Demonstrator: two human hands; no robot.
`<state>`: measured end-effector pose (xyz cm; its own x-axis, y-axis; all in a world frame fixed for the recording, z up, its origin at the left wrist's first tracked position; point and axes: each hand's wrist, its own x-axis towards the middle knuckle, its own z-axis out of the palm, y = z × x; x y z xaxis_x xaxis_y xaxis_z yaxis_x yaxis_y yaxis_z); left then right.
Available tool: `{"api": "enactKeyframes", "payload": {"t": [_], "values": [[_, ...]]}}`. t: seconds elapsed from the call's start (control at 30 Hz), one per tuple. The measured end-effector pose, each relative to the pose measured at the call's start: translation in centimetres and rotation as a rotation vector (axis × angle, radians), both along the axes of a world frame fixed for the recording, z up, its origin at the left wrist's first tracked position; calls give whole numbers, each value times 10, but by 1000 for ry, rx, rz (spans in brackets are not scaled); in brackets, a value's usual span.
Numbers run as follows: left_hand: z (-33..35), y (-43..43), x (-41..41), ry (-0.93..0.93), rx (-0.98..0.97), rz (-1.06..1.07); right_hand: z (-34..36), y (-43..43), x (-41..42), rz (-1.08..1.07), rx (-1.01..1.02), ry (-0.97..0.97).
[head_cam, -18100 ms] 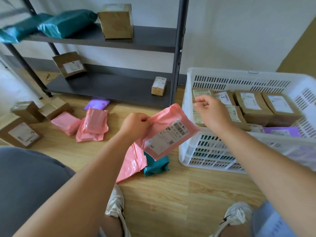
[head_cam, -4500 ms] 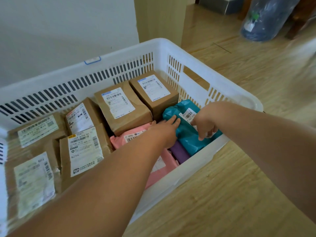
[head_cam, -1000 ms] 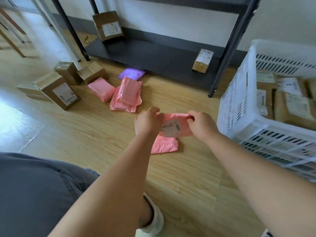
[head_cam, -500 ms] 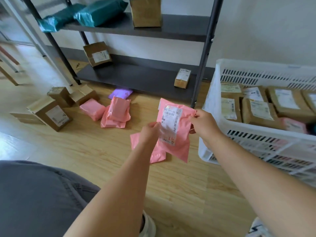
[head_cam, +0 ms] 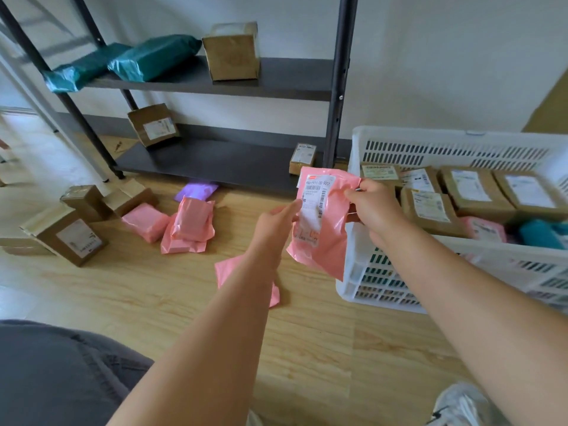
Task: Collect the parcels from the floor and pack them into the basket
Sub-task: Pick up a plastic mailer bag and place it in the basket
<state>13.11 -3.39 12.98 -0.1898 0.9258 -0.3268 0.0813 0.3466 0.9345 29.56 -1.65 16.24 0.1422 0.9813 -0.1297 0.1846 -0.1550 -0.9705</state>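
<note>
Parcel in pink plastic hangs in the air, label toward the camera, in front of the left wall of the white basket. The right grip is clamped on its upper right edge, fingers curled onto the plastic. The left grip is apart, fingers nearly straight, with the index tip touching the label's left edge; whether its thumb holds the plastic cannot be told. The parcel sits between the two grips and hangs mostly below them.

Inside the basket, brown boxes lie labels up, with a teal bag at the right end. On the floor, partly under the left forearm, lies a second pink parcel. Farther left are a pink pile, a purple parcel at the foot of the rack, and brown cartons.
</note>
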Motion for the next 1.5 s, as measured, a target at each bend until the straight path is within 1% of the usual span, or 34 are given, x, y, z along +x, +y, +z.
{"api": "enactKeyframes", "payload": {"t": [0.07,0.13,0.23,0.3,0.37,0.53,0.63,0.7,0.83,0.93,1.03,1.17,1.23,1.33,1.43,1.5], "values": [[7,4,9,65,63,-25,8,5,10,-4,-25,25],[17,7,18,130,81,-43,16,9,22,-24,-53,64],[28,10,27,130,42,-65,23,13,35,-56,-60,162],[31,12,36,133,76,-77,26,13,46,-99,-40,154],[34,12,47,168,118,-132,28,12,56,-122,-13,95],[44,22,66,414,206,-234,36,9,79,-203,24,-63],[55,30,79,456,253,-243,46,9,101,-218,68,-230],[64,35,88,479,282,-211,52,10,117,-188,91,-341],[78,52,122,425,325,-160,63,6,153,-103,69,-552],[83,63,153,349,300,-189,64,5,173,-60,65,-638],[86,71,182,245,281,-210,67,10,190,-83,61,-670],[81,83,223,151,240,-245,64,25,229,-153,103,-558],[74,89,245,126,238,-281,60,33,254,-200,136,-573],[60,97,272,169,223,-342,49,40,287,-225,147,-659],[44,101,301,216,198,-421,30,49,317,-212,73,-719],[30,101,314,297,215,-502,17,54,331,-196,27,-782]]}}
